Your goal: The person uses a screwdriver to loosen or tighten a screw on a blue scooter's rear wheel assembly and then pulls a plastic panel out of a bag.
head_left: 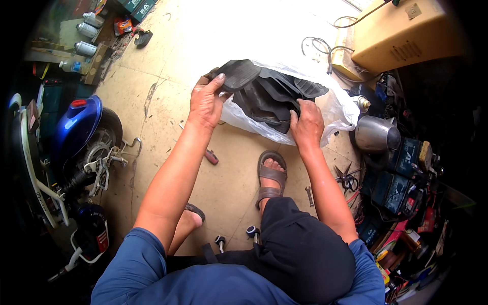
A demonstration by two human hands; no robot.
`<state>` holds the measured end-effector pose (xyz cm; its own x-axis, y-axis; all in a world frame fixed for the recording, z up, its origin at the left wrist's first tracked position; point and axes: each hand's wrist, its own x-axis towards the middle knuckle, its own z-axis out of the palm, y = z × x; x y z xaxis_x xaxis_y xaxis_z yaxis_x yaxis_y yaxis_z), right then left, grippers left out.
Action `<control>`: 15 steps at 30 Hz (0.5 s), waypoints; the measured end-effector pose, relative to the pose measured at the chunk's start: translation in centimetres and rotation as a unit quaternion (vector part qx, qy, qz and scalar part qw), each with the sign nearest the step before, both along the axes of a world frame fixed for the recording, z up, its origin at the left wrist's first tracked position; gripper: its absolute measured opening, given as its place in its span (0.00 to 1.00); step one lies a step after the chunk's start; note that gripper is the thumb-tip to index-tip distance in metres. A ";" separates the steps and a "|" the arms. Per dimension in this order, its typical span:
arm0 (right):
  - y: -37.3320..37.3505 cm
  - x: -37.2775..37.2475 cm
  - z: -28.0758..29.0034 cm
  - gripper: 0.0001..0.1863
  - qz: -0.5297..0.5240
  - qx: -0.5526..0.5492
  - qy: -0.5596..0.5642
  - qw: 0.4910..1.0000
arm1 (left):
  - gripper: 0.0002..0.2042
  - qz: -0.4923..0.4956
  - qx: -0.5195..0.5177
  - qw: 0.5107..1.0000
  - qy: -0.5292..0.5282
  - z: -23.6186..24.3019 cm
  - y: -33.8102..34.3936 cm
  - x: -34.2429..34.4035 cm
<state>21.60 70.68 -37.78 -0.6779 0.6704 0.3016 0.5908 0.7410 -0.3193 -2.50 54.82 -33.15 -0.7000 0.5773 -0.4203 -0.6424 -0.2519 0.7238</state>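
Note:
A white translucent plastic bag [341,104] lies open in front of me with several black, flat, rubber-like pieces [267,99] inside, stacked at angles. My left hand [206,99] grips one black piece with a rounded end and fine ridges [239,75], thumb on top, at the bag's left side. At the bag's near right edge, my right hand [308,122] has its fingers curled over the stacked black pieces. Its fingertips are partly hidden among them. What exactly these pieces are I cannot tell.
A red-handled tool [211,156], a wrench [309,196] and scissors [346,178] lie on the tiled floor. Blue motorbike parts [79,124] stand at left. A metal jug [376,133], boxed batteries [401,162] and a beige machine [401,38] line the right.

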 end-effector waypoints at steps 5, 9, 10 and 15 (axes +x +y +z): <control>2.3 -0.3 -2.7 0.16 -0.053 -0.070 -0.079 0.993 | 0.17 0.038 0.006 0.999 0.024 1.1 0.7 -0.2; 3.0 -1.8 -0.6 0.15 -0.037 -0.060 0.003 0.998 | 0.16 0.025 0.026 0.999 0.033 1.5 1.1 -0.4; 3.4 -2.3 -0.2 0.15 -0.024 -0.044 0.015 0.999 | 0.16 0.022 0.034 0.999 0.035 1.5 1.4 -0.4; 5.7 -4.9 0.5 0.18 -0.046 -0.042 -0.015 0.998 | 0.15 0.014 0.061 0.997 0.033 1.2 2.4 -0.6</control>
